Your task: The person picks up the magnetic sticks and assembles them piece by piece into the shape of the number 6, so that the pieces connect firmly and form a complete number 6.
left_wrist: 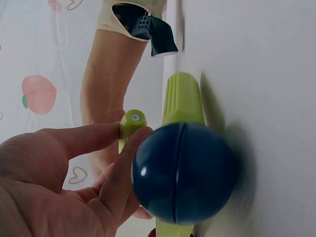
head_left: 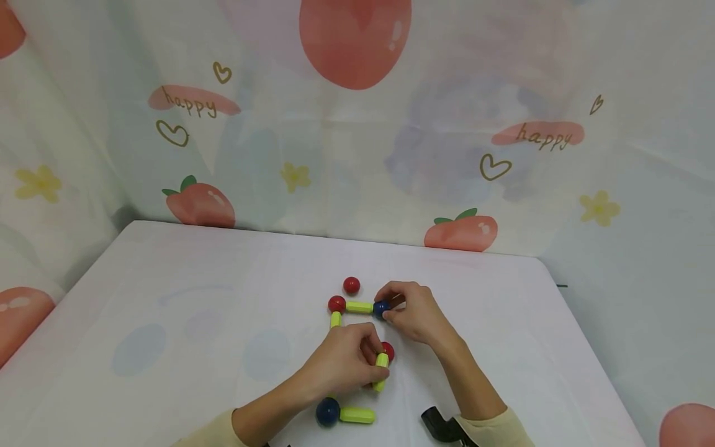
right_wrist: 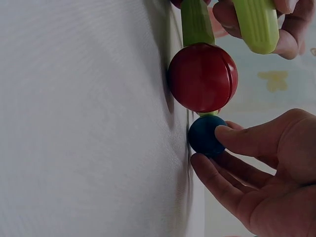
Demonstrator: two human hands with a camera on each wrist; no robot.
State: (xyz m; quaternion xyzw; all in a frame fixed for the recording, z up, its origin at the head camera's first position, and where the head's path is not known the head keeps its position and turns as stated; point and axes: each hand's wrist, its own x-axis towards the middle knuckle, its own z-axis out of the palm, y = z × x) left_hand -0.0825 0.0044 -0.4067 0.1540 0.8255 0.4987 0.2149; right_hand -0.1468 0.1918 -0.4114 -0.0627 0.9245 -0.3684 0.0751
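Note:
My left hand (head_left: 349, 357) pinches a yellow-green stick (head_left: 381, 372) between thumb and fingers. In the left wrist view, a small metal disc shows on the end of this stick (left_wrist: 132, 126). At the far right corner of the joined pieces, my right hand (head_left: 416, 310) holds a blue ball (head_left: 380, 309) with thumb and fingertips. A yellow-green stick (head_left: 359, 307) runs from that ball to a red ball (head_left: 337, 304). Another stick (head_left: 336, 320) leads from the red ball towards me, partly hidden by my left hand. Beside the held stick sits a second red ball (right_wrist: 202, 78), joined to a stick (right_wrist: 197, 24).
Nearest me, a larger-looking blue ball (head_left: 328, 411) has a yellow-green stick (head_left: 357, 415) pointing right. A loose red ball (head_left: 351, 285) lies beyond the joined pieces. A black device (head_left: 441, 425) sticks out at my right sleeve. The white table (head_left: 195, 279) ends at a patterned cloth backdrop.

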